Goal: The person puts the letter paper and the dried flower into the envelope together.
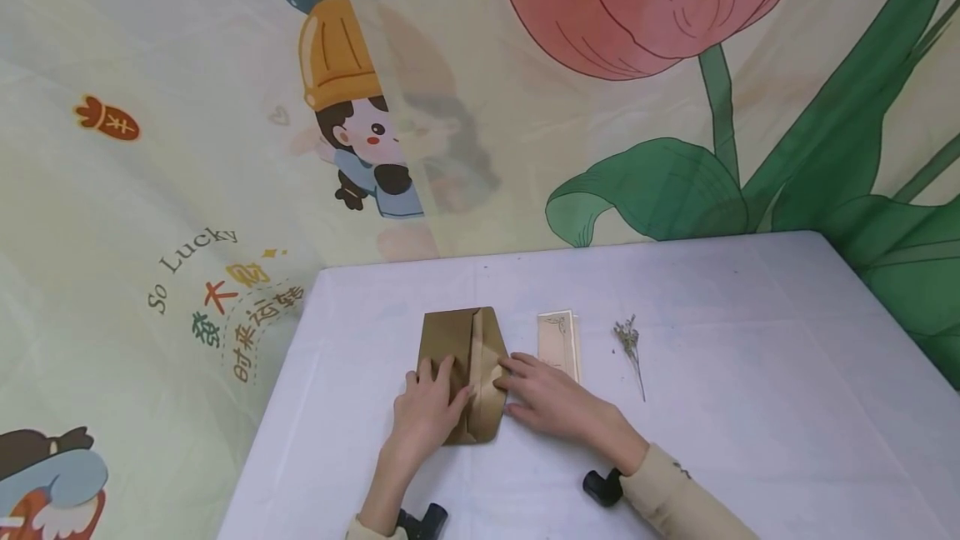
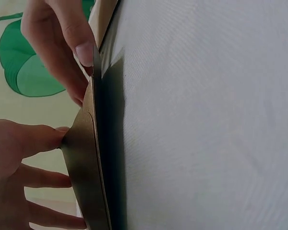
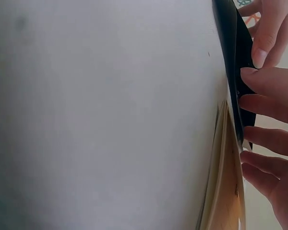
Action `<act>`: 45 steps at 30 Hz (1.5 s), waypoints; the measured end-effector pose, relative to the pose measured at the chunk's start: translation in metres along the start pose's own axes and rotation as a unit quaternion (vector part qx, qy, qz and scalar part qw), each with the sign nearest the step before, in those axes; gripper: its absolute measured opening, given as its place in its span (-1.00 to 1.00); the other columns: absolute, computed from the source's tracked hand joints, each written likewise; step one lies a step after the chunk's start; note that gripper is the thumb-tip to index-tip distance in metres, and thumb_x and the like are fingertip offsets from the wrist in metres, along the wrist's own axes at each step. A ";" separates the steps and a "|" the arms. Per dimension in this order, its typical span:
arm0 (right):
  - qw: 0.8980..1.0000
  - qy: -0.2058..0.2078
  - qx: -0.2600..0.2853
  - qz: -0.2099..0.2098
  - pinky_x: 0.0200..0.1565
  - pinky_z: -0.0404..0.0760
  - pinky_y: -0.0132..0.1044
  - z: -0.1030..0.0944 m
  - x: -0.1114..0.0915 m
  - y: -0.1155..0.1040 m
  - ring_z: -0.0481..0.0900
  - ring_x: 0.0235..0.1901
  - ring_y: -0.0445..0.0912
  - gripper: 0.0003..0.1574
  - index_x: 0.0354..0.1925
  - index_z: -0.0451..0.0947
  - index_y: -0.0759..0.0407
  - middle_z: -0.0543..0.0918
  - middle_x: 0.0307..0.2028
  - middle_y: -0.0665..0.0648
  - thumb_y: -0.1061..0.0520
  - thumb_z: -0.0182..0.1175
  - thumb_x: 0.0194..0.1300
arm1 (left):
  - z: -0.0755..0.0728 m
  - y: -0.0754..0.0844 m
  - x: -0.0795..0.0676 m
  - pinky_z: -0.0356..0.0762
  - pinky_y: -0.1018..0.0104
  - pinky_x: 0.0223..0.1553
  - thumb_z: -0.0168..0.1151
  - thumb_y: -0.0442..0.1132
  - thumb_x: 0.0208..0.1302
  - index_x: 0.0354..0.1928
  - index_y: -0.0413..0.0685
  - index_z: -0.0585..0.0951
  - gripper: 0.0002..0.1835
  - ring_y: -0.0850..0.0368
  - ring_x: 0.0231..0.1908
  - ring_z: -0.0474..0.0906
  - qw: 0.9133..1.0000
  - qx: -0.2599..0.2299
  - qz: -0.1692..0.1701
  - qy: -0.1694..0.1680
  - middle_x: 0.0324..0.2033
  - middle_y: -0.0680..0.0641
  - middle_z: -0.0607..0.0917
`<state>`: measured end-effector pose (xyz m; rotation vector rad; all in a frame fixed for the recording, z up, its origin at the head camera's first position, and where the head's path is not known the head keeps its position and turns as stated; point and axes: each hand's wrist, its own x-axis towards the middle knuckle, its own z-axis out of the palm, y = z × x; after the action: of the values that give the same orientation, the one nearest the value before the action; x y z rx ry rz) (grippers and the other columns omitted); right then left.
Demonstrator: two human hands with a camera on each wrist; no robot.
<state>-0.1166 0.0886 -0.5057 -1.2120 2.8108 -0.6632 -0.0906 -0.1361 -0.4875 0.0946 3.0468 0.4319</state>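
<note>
A brown-gold envelope (image 1: pixel 447 333) lies on the white table, its narrow flap along the right side. My left hand (image 1: pixel 426 408) rests on the envelope's body with fingers spread and the thumb by the flap's fold. With extended fingers, my right hand (image 1: pixel 557 400) touches the flap's right edge. In the left wrist view, the right thumb (image 2: pixel 85 52) is right at the edge of the envelope (image 2: pixel 84 158). Seen from the right wrist, the fingers (image 3: pixel 271 139) reach nearly straight to the envelope's dark side (image 3: pixel 242 52).
Pale folded cards (image 1: pixel 557 342) lie just right of the envelope, partly hidden by my right hand. Farther right is a small dried flower sprig (image 1: pixel 628 348). A printed cloth backdrop (image 1: pixel 480 107) hangs behind the table (image 1: pixel 750 357).
</note>
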 end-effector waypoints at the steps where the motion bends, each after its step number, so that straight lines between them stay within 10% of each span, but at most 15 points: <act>1: 1.000 -0.001 -0.001 -0.003 0.28 0.53 0.11 0.000 0.001 0.000 0.45 0.38 0.24 -0.54 0.19 0.65 0.15 0.52 0.36 0.32 0.01 0.31 0.40 | 0.000 0.000 0.000 0.62 -0.17 -0.30 0.27 0.13 0.41 0.40 -0.13 0.45 -0.32 -0.38 0.08 0.50 1.000 0.000 -0.001 0.000 0.27 -0.42 0.48; 29: 0.999 -0.035 0.008 -0.027 0.27 0.54 0.05 0.003 0.017 -0.011 0.45 0.37 0.28 -0.62 0.12 0.67 0.24 0.54 0.32 0.37 0.20 0.33 0.35 | 0.001 -0.002 -0.001 0.61 -0.11 -0.36 0.27 0.08 0.42 0.46 -0.07 0.39 -0.31 -0.37 0.03 0.53 1.000 -0.003 0.008 0.006 0.28 -0.44 0.47; 45: 0.999 -0.034 0.015 -0.022 0.33 0.49 0.04 0.004 0.019 -0.010 0.43 0.38 0.29 -0.65 0.09 0.69 0.21 0.53 0.33 0.35 0.21 0.32 0.35 | 0.002 -0.005 -0.003 0.68 -0.15 -0.41 0.24 -0.12 0.48 0.19 0.21 0.63 -0.70 -0.50 0.07 0.58 0.994 0.003 0.101 0.049 0.29 -0.43 0.49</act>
<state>-0.1223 0.0673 -0.5022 -1.2689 2.7166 -0.6503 -0.0877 -0.1408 -0.4912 0.3965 3.1478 0.4532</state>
